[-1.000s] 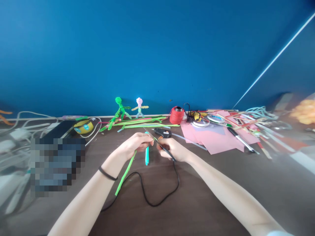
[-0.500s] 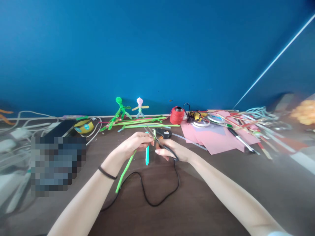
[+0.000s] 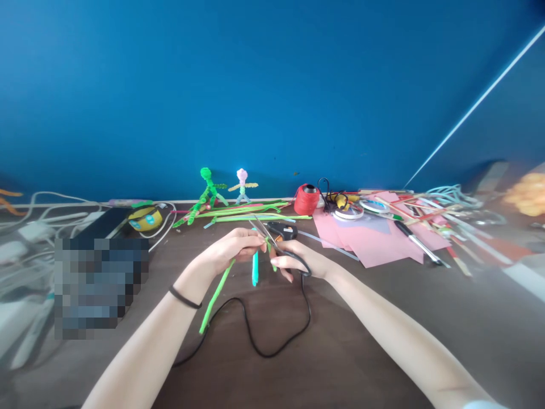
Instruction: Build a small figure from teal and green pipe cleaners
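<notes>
My left hand (image 3: 238, 248) pinches a light green pipe cleaner (image 3: 216, 297), whose long end slants down toward the table. My right hand (image 3: 300, 260) has its fingers in the black handles of a pair of scissors (image 3: 266, 232). The blades point up and left, right at the left fingertips. A short green end (image 3: 273, 263) hangs bent below the blades, close to the right fingers. A turquoise pipe cleaner (image 3: 255, 270) shows just past the left fingers; whether it is held or lies on the table I cannot tell.
Behind my hands lies a black glue gun (image 3: 284, 230), its cord (image 3: 264, 356) looping forward. Two pipe-cleaner figures, one green (image 3: 207, 182) and one pink-headed (image 3: 242, 177), stand by the wall. A red thread spool (image 3: 306, 200) and pink paper (image 3: 374, 244) are at right, cables (image 3: 38, 227) at left.
The scissor blades have shifted slightly at the left fingertips. The short green end now hangs bent down beneath them. The left hand has hardly moved.
</notes>
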Motion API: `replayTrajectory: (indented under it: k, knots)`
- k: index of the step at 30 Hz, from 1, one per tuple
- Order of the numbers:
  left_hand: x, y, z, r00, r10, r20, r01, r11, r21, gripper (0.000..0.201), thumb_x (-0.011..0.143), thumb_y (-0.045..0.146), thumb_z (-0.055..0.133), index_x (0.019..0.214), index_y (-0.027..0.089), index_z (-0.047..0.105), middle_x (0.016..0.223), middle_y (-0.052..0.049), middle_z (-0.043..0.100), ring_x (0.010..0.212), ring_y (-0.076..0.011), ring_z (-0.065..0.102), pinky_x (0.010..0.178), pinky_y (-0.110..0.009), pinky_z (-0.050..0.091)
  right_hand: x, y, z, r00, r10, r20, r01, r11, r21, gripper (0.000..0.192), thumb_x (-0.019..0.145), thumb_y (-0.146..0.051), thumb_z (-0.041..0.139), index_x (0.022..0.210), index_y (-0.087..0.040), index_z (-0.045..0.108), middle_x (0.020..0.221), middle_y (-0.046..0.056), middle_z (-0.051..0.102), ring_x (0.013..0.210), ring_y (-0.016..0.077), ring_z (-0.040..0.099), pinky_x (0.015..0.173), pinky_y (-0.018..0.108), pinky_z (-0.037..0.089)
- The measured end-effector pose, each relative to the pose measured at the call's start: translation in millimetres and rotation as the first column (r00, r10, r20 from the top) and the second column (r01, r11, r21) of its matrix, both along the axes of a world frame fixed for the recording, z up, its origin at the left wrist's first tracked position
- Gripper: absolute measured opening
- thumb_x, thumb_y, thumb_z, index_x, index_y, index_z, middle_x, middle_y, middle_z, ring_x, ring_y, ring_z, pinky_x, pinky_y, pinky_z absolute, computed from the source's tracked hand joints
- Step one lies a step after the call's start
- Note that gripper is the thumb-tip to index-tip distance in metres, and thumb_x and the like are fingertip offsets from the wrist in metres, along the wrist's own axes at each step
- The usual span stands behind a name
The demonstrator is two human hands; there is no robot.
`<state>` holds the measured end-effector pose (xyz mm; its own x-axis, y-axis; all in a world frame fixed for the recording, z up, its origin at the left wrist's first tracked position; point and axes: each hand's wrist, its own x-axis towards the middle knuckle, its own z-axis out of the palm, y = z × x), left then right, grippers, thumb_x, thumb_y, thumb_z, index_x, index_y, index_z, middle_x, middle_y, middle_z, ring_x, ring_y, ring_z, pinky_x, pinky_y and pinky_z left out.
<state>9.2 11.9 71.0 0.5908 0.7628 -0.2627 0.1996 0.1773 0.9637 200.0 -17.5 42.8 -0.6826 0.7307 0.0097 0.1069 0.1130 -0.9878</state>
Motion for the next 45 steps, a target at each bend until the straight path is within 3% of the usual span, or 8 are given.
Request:
replayTrajectory:
  k: [10,13,19,25,30,36,41,45]
  knots:
    - [-21.0,15.6,-2.2,0.96,0.197,-0.198,-0.138,0.951,0.276,0.019,0.075,0.031,0.048,0.074,0.015,0.058,0.05,0.004,0.038,0.045,-0.007,0.031,0.044,-0.02,0.021,12.6,5.3,15.0,0.987,-0.073,0.145,0.076,0.997,-0.013,0.029,0.081,-0.044,0.048,0.082,-0.015,0.048,0.059,-0.003,0.049,0.052,0.0088,0.049,0.044,0.02,0.026]
    - [-28.8,24.9,-10.7,0.9,0.29,-0.324,-0.108,0.871,0.479,0.026,0.078,0.033,0.041,0.079,0.017,0.062,0.057,0.002,0.048,0.054,-0.0115,0.044,0.052,-0.023,0.033,15.4,7.1,15.0,0.949,-0.213,0.234,0.201,0.977,0.074,0.03,0.077,-0.045,0.054,0.085,-0.017,0.051,0.069,-0.002,0.05,0.062,0.0102,0.05,0.055,0.023,0.037]
    - [-39.3,38.0,-27.0,0.668,0.549,-0.502,0.121,0.586,0.801,0.031,0.081,0.022,0.038,0.089,0.018,0.067,0.094,-0.009,0.063,0.096,-0.0244,0.053,0.083,-0.035,0.04,29.5,18.6,5.4,0.786,-0.537,0.306,0.451,0.837,0.311,0.042,0.068,-0.047,0.062,0.097,-0.018,0.052,0.1,0.004,0.045,0.083,0.0154,0.052,0.081,0.031,0.042]
    - [-46.0,39.7,-41.4,0.497,0.608,-0.618,0.313,0.539,0.782,0.041,0.079,0.01,0.033,0.098,0.022,0.067,0.099,-0.009,0.065,0.099,-0.0282,0.052,0.08,-0.041,0.04,44.8,29.3,-2.4,0.604,-0.664,0.44,0.506,0.747,0.431,0.047,0.067,-0.046,0.062,0.105,-0.021,0.051,0.102,0.005,0.04,0.092,0.0187,0.052,0.084,0.033,0.042]
    - [-51.4,43.1,-50.4,0.5,0.6,-0.624,0.328,0.536,0.778,0.044,0.074,0.005,0.033,0.1,0.019,0.066,0.105,-0.009,0.066,0.101,-0.0285,0.052,0.082,-0.042,0.039,60.9,35.8,-7.1,0.368,-0.718,0.591,0.465,0.692,0.551,0.049,0.066,-0.041,0.061,0.11,-0.021,0.05,0.103,0.008,0.04,0.109,0.0267,0.043,0.09,0.037,0.038]
    - [-33.6,36.0,-33.6,0.638,0.526,-0.562,0.219,0.575,0.788,0.032,0.078,0.013,0.036,0.095,0.018,0.063,0.107,-0.01,0.064,0.101,-0.0259,0.054,0.085,-0.037,0.04,78.9,39.7,-8.1,0.2,-0.644,0.738,0.393,0.743,0.541,0.056,0.066,-0.041,0.06,0.117,-0.02,0.046,0.114,0.013,0.036,0.119,0.0341,0.034,0.091,0.041,0.035]
    - [15.8,-3.6,-18.1,0.72,0.374,-0.585,0.372,0.504,0.78,0.024,0.084,0.023,0.036,0.09,0.018,0.059,0.092,-0.008,0.064,0.088,-0.0236,0.057,0.078,-0.036,0.041,80.1,39.3,-8.4,0.19,-0.588,0.786,0.375,0.784,0.495,0.053,0.065,-0.037,0.061,0.111,-0.017,0.048,0.115,0.015,0.036,0.116,0.034,0.035,0.086,0.039,0.037]
    - [49.4,-41.8,-29.3,0.725,0.157,-0.67,0.554,0.444,0.704,0.021,0.082,0.031,0.045,0.095,0.019,0.057,0.091,-0.007,0.061,0.086,-0.022,0.056,0.077,-0.034,0.043,81.9,39.8,-9.3,0.212,-0.562,0.8,0.387,0.799,0.459,0.054,0.063,-0.034,0.062,0.112,-0.015,0.048,0.118,0.015,0.036,0.115,0.031,0.037,0.086,0.035,0.037]
